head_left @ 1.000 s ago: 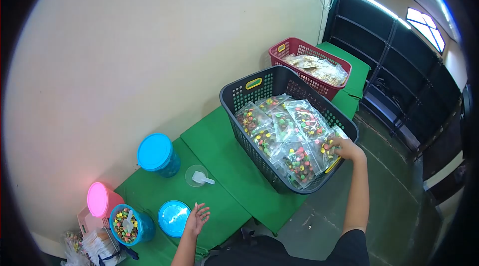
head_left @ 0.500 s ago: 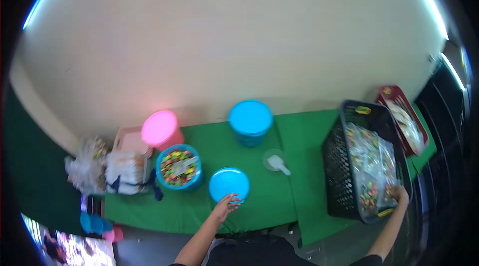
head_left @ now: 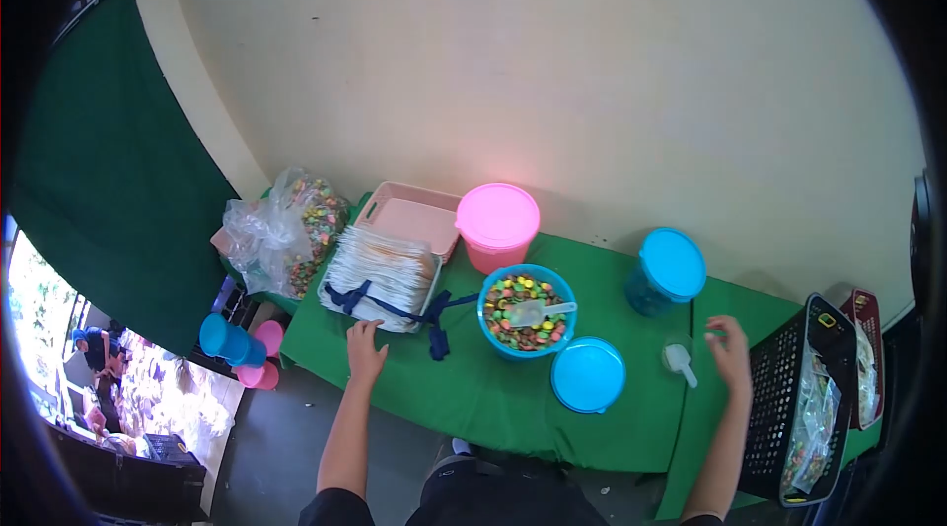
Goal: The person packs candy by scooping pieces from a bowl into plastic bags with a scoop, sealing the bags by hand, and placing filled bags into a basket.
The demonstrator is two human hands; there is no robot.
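Observation:
My left hand (head_left: pixel 367 353) reaches to the near edge of a stack of flat white packets (head_left: pixel 380 264) in a tray, fingers apart and holding nothing. Whether the fingertips touch the packets is unclear. A navy cloth strap (head_left: pixel 400 311) lies across the stack. My right hand (head_left: pixel 730 356) is raised over the table's right part, fingers loosely bent and apart, with nothing in it. Near it lies a white scoop (head_left: pixel 679 358) on a small clear round dish. Between my hands stands a blue tub (head_left: pixel 568 281) of colourful candy-like pieces, with a clear scoop (head_left: pixel 538 312) resting on them.
A blue lid (head_left: pixel 588 375) lies beside the tub. Behind stand a pink lidded tub (head_left: pixel 498 220), a blue lidded tub (head_left: pixel 673 264) and a pink tray (head_left: pixel 414 215). A plastic bag of pieces (head_left: pixel 281 230) sits left; black (head_left: pixel 774 408) and red (head_left: pixel 868 309) baskets stand right.
The view has swung left. My right hand has come out of the black basket, and my left hand has moved from the blue lid over to the white packets.

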